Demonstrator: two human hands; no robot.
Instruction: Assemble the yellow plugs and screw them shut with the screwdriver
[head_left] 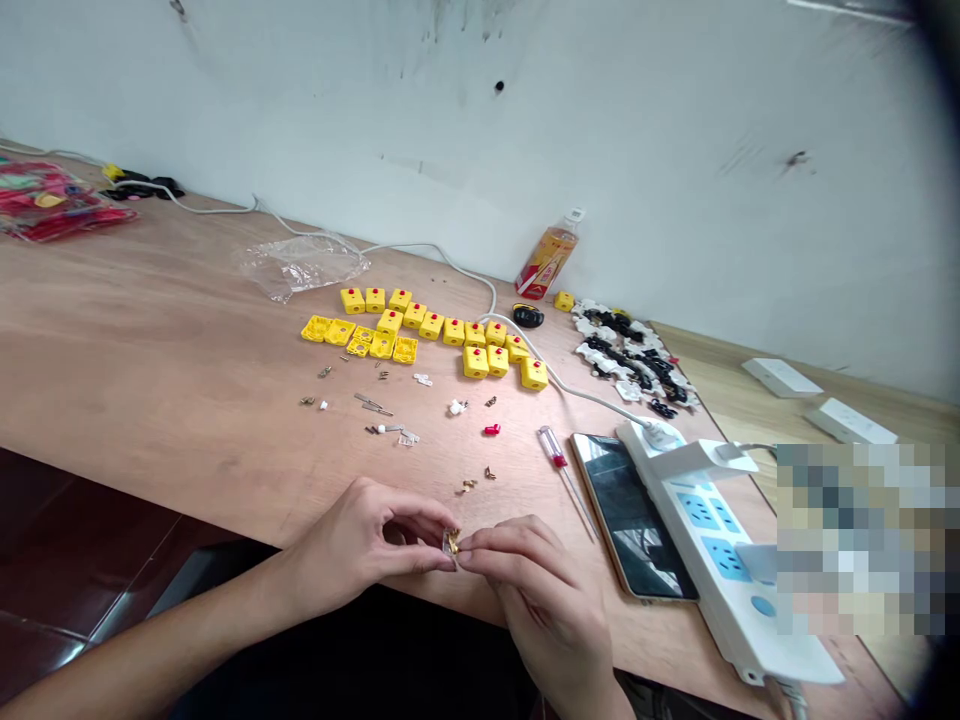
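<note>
Brass metal fitting [451, 542], small and angular, is pinched between the fingertips of the left hand [352, 550] and right hand [536, 590], both nearly closed, above a light wooden table [150, 330]; yellow plastic boxes [431, 325] lie farther off.

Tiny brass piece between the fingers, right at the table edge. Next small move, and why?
Probably shift the tiny brass piece forward over the wooden table first. The left hand and right hand both pinch it close to the table's near edge, so a slip could send it over the edge.
</note>
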